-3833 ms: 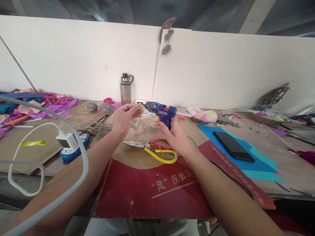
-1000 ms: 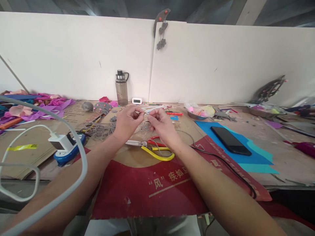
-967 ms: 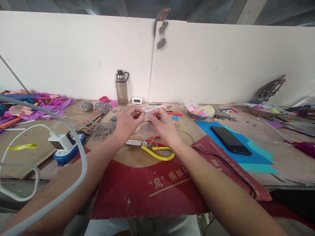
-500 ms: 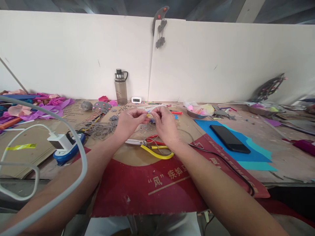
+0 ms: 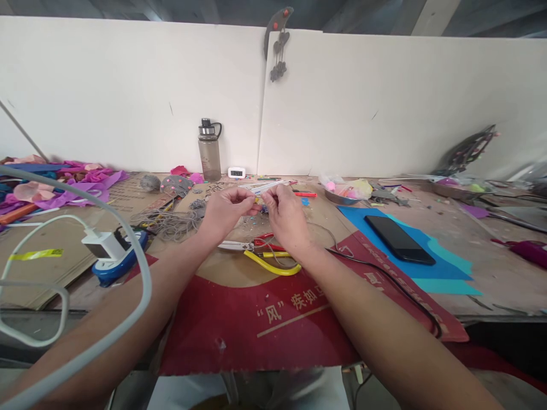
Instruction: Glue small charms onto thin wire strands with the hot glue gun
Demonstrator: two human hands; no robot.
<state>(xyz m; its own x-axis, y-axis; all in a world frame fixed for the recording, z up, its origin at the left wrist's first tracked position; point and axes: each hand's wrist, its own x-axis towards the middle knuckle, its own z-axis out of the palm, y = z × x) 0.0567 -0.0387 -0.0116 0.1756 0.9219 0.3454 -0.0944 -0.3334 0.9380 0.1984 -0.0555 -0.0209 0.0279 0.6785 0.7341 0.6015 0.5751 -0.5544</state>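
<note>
Above the cardboard, my left hand (image 5: 225, 212) and my right hand (image 5: 287, 219) meet fingertip to fingertip. Both are closed in a pinch around a tiny yellowish piece (image 5: 258, 200), mostly hidden by the fingers and too small to name. A small dark blue bit shows just beneath the fingertips. Below the hands lies a hand tool with curved yellow handles (image 5: 277, 270), beside a red-handled tool (image 5: 264, 242); their metal parts overlap. Grey cord (image 5: 327, 230) runs out from under my right wrist. A tangle of grey cord (image 5: 171, 223) rests left of my left hand.
Brown and red cardboard (image 5: 256, 324) covers the bench in front. To the right, a black phone (image 5: 399, 240) lies on blue sheets (image 5: 444, 273). A bottle (image 5: 209, 154) and small timer (image 5: 236, 172) stand at the back. A white cable (image 5: 145, 273) loops across the left foreground.
Both hands keep the same pinch in nearly the same place, with only slight finger movement. The camera view has shifted a little; the objects on the bench lie as before.
</note>
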